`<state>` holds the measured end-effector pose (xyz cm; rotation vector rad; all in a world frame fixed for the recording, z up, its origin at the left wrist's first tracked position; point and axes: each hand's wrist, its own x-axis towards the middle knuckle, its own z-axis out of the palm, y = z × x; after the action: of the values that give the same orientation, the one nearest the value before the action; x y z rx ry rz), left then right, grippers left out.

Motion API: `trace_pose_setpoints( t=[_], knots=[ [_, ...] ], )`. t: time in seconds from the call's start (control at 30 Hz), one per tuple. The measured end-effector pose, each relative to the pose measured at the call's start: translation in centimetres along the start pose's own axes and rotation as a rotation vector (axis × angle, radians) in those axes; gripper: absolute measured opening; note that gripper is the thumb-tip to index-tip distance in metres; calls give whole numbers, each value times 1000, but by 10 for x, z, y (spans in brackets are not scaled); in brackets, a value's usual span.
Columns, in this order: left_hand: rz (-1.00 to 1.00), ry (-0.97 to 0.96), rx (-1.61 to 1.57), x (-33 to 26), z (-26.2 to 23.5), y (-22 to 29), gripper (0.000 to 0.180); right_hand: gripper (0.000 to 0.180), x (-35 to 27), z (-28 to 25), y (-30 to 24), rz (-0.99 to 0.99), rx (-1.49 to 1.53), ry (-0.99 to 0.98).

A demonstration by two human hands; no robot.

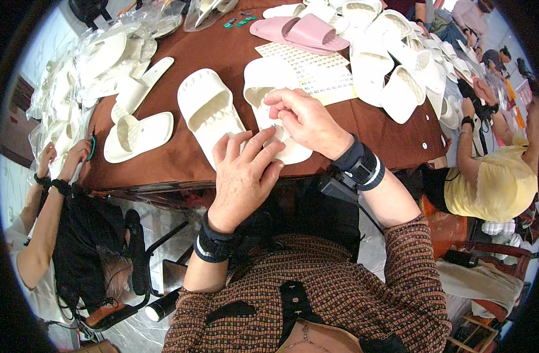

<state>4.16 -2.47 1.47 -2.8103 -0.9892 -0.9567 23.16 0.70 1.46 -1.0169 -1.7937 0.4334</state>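
A pair of white slide slippers lies side by side on the brown cloth in front of me, toes pointing away: the left slipper (206, 94) and the right slipper (266, 72). My left hand (245, 173) rests palm down across the heel ends of both, its fingers stretched and apart. Above the right slipper's footbed, my right hand (309, 119) has its fingers curled with thumb and forefinger drawn together. Whatever may be between those fingertips is hidden. Just beyond the right hand lies a sheet of small printed stickers (325, 79), white and yellow.
Pink slippers (299, 32) lie behind the sheet. Loose white slippers (372, 65) heap at the right; bagged ones (75, 76) pile at the left. Another white pair (141, 134) sits left of mine. Co-workers' hands (74, 154) work at the left, and a person in yellow (493, 182) sits at the right.
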Motion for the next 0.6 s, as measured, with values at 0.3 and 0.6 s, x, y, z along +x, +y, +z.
trace_pose_setpoints(
  t=[0.3,0.6],
  knots=[
    [-2,13,-29,3,-1,2,30,18,-1,-8,-6,64,-3,-19],
    [-12,-25,10,4,-3,7,32,14,-4,0,3,-104,-128,-52]
  ],
)
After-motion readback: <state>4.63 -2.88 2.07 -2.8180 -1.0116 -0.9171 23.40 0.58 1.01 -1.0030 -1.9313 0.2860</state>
